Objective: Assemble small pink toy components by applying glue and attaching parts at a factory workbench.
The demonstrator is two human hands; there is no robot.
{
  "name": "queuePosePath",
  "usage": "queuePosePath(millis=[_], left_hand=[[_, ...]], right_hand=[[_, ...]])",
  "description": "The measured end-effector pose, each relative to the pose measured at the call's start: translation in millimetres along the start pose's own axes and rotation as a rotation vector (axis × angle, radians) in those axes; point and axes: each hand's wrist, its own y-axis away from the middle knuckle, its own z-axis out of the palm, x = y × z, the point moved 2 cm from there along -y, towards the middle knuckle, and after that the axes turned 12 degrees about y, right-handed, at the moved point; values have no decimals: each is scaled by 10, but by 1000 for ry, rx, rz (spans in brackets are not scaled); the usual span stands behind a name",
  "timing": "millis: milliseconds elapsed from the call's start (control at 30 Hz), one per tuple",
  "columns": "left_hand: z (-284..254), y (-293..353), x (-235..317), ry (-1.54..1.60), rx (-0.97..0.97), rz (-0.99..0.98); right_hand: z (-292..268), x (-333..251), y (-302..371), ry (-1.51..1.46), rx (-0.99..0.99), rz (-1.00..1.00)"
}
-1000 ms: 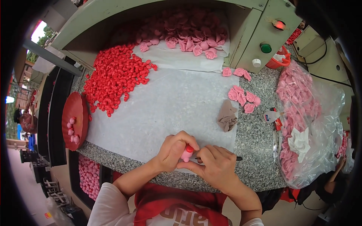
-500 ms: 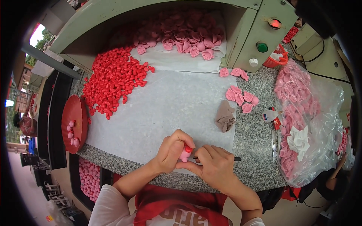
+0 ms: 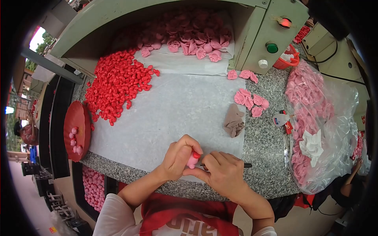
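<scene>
Near the table's front edge, my left hand is closed around a small pink piece with a red top. Just to its right my right hand grips a thin dark pen-like tool, whose back end sticks out past the knuckles. The tool's tip comes close to the pink piece; whether it touches I cannot tell. My right thumb reaches under the piece. Both hands are over the white paper sheet. A crumpled brown-grey cloth lies on the sheet's right side, beyond my right hand.
A heap of small red pieces covers the sheet's far left. Beside it stands a red dish with several pink balls. Pink flower-shaped pieces, a small bottle and a filled plastic bag lie right. A green-grey machine stands behind.
The view has shifted very slightly. Both hands keep nearly the same pose, with the pink piece and the tool still held.
</scene>
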Motion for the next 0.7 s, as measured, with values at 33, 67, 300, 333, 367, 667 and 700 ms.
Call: queuePosePath(millis=[33,67,300,333,367,667,700], left_hand=[[-2,-1,-6,0,0,0],[-3,-3,-14,-2,3,7],[32,-8,7,27,39,-58],[43,-11,14,27,39,-58],[51,-14,15,29,56,-69],[41,4,-12,51,72,-80],[39,4,-16,55,73,-73]], right_hand=[[5,-1,2,0,0,0],[9,-2,7,-3,4,-7],[20,-3,1,-35,52,4],[18,-3,0,-35,52,4],[15,-1,1,-31,58,0],[18,3,11,-8,46,-8],[22,2,14,-33,65,-4]])
